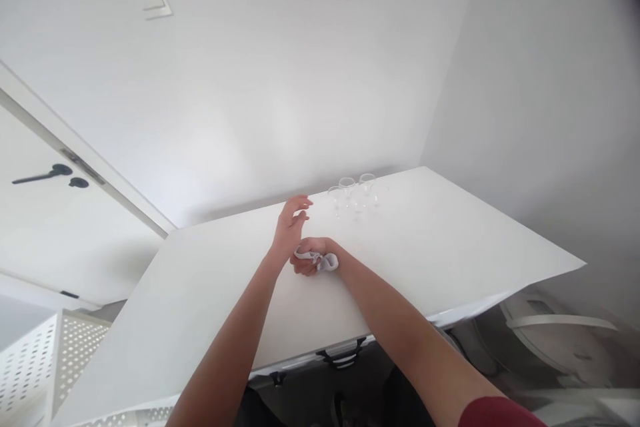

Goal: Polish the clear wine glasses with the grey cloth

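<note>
My left hand (293,221) is raised over the middle of the white table, its fingers curved and apart with nothing visible between them. Just below it, close to the left wrist, my right hand (306,259) is closed around a crumpled white cloth (329,262). Part of the cloth bunches out beside the palm. Several clear stemmed glasses (347,184) stand together near the table's back edge, to the right of my left hand and apart from it. Their bowls and stems are faint against the white surface.
The white table (450,233) reaches back to a pale wall. A door with a black handle (45,173) is on the left. At lower left stands a white perforated container (75,350). A whitish rounded object (555,333), blurred, lies below the table's right edge.
</note>
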A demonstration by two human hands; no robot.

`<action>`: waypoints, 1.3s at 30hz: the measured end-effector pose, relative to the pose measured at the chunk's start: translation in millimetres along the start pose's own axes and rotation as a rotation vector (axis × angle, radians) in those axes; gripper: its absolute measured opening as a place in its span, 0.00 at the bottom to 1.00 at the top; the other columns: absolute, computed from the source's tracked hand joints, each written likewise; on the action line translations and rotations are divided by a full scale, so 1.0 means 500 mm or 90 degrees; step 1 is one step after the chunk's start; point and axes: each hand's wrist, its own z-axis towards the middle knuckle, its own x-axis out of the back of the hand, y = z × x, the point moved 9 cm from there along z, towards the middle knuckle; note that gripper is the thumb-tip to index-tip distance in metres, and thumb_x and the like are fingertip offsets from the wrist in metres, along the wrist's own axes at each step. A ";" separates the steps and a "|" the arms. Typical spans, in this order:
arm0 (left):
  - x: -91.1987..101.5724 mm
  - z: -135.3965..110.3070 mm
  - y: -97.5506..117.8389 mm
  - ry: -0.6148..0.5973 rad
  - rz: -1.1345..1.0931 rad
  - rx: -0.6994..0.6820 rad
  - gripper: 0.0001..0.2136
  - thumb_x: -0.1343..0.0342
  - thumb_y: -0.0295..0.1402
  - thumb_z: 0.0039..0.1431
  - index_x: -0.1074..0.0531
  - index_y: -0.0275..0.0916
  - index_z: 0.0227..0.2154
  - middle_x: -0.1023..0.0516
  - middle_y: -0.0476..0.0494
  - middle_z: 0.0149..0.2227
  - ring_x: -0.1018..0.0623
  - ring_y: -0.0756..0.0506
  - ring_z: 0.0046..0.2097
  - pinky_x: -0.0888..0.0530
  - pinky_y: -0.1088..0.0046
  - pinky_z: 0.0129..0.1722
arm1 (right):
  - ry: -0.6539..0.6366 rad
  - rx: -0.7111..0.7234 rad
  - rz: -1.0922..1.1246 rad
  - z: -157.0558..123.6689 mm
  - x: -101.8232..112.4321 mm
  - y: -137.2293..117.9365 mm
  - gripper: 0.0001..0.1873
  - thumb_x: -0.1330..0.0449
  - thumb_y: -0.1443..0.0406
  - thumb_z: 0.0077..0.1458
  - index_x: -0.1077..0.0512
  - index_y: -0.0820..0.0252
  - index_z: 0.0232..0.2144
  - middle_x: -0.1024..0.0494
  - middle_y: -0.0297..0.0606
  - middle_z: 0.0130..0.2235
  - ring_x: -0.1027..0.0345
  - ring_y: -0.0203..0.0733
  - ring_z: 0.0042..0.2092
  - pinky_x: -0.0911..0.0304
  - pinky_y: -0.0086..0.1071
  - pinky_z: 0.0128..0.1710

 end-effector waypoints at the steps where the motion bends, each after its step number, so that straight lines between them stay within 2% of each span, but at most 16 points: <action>1: -0.028 0.024 0.025 -0.036 0.040 -0.005 0.11 0.48 0.34 0.68 0.25 0.46 0.49 0.28 0.41 0.61 0.23 0.42 0.56 0.19 0.63 0.48 | 0.002 -0.003 -0.003 0.000 -0.001 0.000 0.18 0.40 0.56 0.56 0.39 0.59 0.21 0.43 0.29 0.18 0.57 0.29 0.18 0.52 0.26 0.18; 4: -0.126 0.095 0.079 -0.157 0.162 -0.012 0.15 0.47 0.32 0.67 0.26 0.49 0.53 0.29 0.42 0.63 0.23 0.41 0.58 0.21 0.62 0.51 | 0.007 -0.001 -0.013 0.000 -0.007 -0.001 0.15 0.41 0.60 0.53 0.40 0.58 0.21 0.44 0.29 0.18 0.57 0.30 0.19 0.51 0.26 0.20; 6: -0.180 0.140 0.096 -0.200 0.242 -0.010 0.17 0.46 0.31 0.65 0.28 0.48 0.56 0.29 0.42 0.64 0.25 0.39 0.60 0.23 0.57 0.57 | 0.013 0.003 -0.011 0.001 -0.009 -0.003 0.14 0.41 0.61 0.51 0.41 0.58 0.21 0.44 0.29 0.18 0.57 0.30 0.19 0.51 0.27 0.21; 9: -0.254 0.189 0.090 -0.311 0.368 -0.004 0.23 0.45 0.32 0.65 0.32 0.48 0.62 0.33 0.40 0.68 0.29 0.35 0.65 0.30 0.51 0.64 | 0.002 0.004 -0.015 0.003 -0.013 -0.005 0.14 0.42 0.61 0.51 0.41 0.57 0.21 0.45 0.29 0.17 0.59 0.31 0.20 0.51 0.27 0.21; 12: -0.296 0.216 0.067 -0.426 0.440 -0.012 0.27 0.48 0.31 0.65 0.38 0.48 0.68 0.39 0.39 0.72 0.30 0.35 0.66 0.33 0.51 0.66 | -0.021 0.009 -0.029 0.006 -0.019 -0.009 0.14 0.42 0.61 0.54 0.41 0.58 0.21 0.44 0.29 0.17 0.59 0.31 0.20 0.52 0.27 0.22; 16: -0.311 0.231 0.033 -0.536 0.405 -0.016 0.28 0.44 0.35 0.63 0.36 0.51 0.67 0.37 0.39 0.70 0.27 0.37 0.63 0.30 0.55 0.63 | -0.037 0.014 -0.049 0.010 -0.020 -0.011 0.15 0.41 0.61 0.54 0.41 0.57 0.21 0.45 0.29 0.18 0.57 0.32 0.21 0.52 0.27 0.22; 18: -0.311 0.242 0.030 -0.532 0.331 -0.011 0.28 0.38 0.35 0.58 0.31 0.51 0.63 0.32 0.39 0.67 0.23 0.37 0.58 0.26 0.59 0.56 | -0.042 0.014 -0.057 0.013 -0.017 -0.009 0.15 0.41 0.61 0.54 0.41 0.57 0.21 0.45 0.30 0.18 0.57 0.32 0.21 0.52 0.27 0.22; 21: -0.323 0.248 0.026 -0.538 0.274 0.019 0.26 0.34 0.29 0.51 0.24 0.50 0.55 0.25 0.39 0.59 0.20 0.40 0.45 0.23 0.65 0.43 | -0.054 0.024 -0.067 0.016 -0.016 -0.008 0.15 0.41 0.60 0.54 0.41 0.57 0.21 0.44 0.30 0.18 0.56 0.33 0.21 0.51 0.28 0.22; 25: -0.350 0.243 0.018 -0.572 0.334 0.041 0.31 0.37 0.23 0.45 0.24 0.52 0.55 0.29 0.39 0.58 0.26 0.46 0.34 0.26 0.69 0.33 | -0.025 0.024 -0.062 0.012 -0.020 -0.010 0.14 0.41 0.61 0.54 0.39 0.57 0.21 0.45 0.30 0.19 0.57 0.33 0.22 0.51 0.28 0.23; 28: -0.361 0.240 0.019 -0.576 0.379 0.020 0.33 0.39 0.21 0.44 0.25 0.51 0.55 0.36 0.38 0.64 0.26 0.47 0.36 0.26 0.69 0.33 | -0.007 0.005 -0.055 0.005 -0.027 -0.009 0.14 0.41 0.62 0.55 0.39 0.58 0.21 0.46 0.28 0.20 0.59 0.32 0.22 0.53 0.28 0.23; 31: -0.373 0.226 0.020 -0.632 0.448 -0.028 0.29 0.42 0.20 0.48 0.25 0.50 0.54 0.42 0.40 0.70 0.24 0.44 0.43 0.26 0.68 0.36 | 0.010 0.002 -0.048 0.003 -0.024 -0.008 0.15 0.43 0.61 0.57 0.41 0.57 0.21 0.46 0.29 0.20 0.58 0.32 0.22 0.52 0.28 0.23; 34: -0.380 0.216 0.019 -0.671 0.504 -0.070 0.23 0.46 0.18 0.53 0.24 0.46 0.50 0.33 0.38 0.64 0.24 0.42 0.45 0.27 0.66 0.39 | -0.010 0.011 -0.041 0.007 -0.024 -0.006 0.15 0.42 0.61 0.55 0.40 0.57 0.21 0.45 0.29 0.19 0.58 0.32 0.21 0.53 0.29 0.22; 36: -0.382 0.218 0.021 -0.658 0.523 -0.114 0.20 0.47 0.17 0.53 0.23 0.41 0.45 0.28 0.36 0.58 0.23 0.42 0.44 0.27 0.64 0.41 | -0.028 0.010 -0.038 0.011 -0.025 -0.003 0.15 0.41 0.60 0.55 0.39 0.57 0.21 0.45 0.29 0.18 0.57 0.32 0.21 0.54 0.29 0.22; 39: -0.378 0.219 0.016 -0.643 0.533 -0.156 0.15 0.46 0.15 0.50 0.22 0.37 0.37 0.24 0.34 0.51 0.23 0.40 0.44 0.28 0.63 0.43 | -0.014 0.012 -0.038 0.012 -0.023 -0.001 0.16 0.42 0.60 0.57 0.38 0.58 0.20 0.44 0.29 0.18 0.56 0.32 0.21 0.52 0.28 0.22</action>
